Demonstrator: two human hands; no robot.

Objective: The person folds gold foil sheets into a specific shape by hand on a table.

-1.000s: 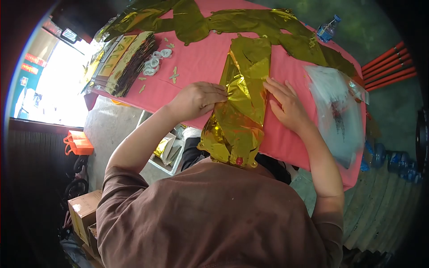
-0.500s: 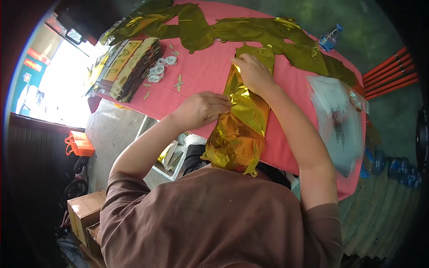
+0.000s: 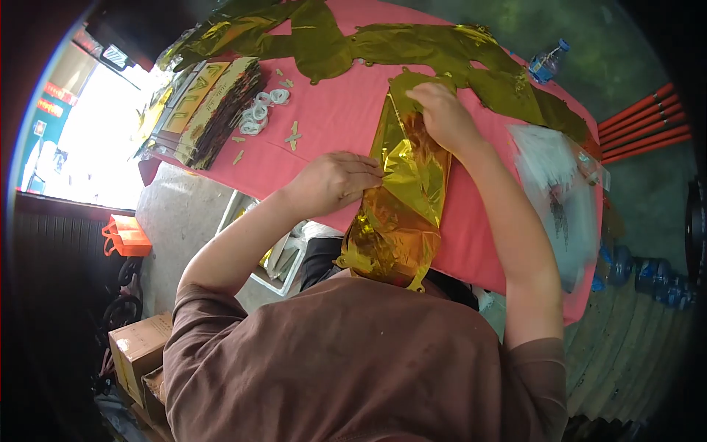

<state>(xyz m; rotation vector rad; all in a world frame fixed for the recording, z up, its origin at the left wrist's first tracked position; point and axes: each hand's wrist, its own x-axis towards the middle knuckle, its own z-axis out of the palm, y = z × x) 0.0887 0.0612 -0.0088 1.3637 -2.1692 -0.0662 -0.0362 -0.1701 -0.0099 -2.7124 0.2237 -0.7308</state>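
A flat gold foil balloon (image 3: 401,199), uninflated and with small tabs at its corners, lies lengthwise from the pink-covered table (image 3: 479,199) down to my chest. My left hand (image 3: 335,182) is at its left edge, fingers together and their tips on the foil; the thumb is hidden. Near the balloon's far end, my right hand (image 3: 445,118) has its fingers curled in and pinched on the foil. Creases and bright reflections run across the sheet between both hands. More flat gold foil balloons (image 3: 412,46) stretch along the table's far edge.
Left on the table are a stack of printed packets (image 3: 213,110), white ribbon rolls (image 3: 255,116) and small tan pieces (image 3: 293,137). Clear plastic bags (image 3: 556,199) lie right. A bottle (image 3: 546,62) stands at the far right edge. Below left is a white bin (image 3: 283,272).
My right hand has shifted slightly to the right and away from the balloon's left edge, and the foil beneath it lies more spread out. My left hand stays nearly in place.
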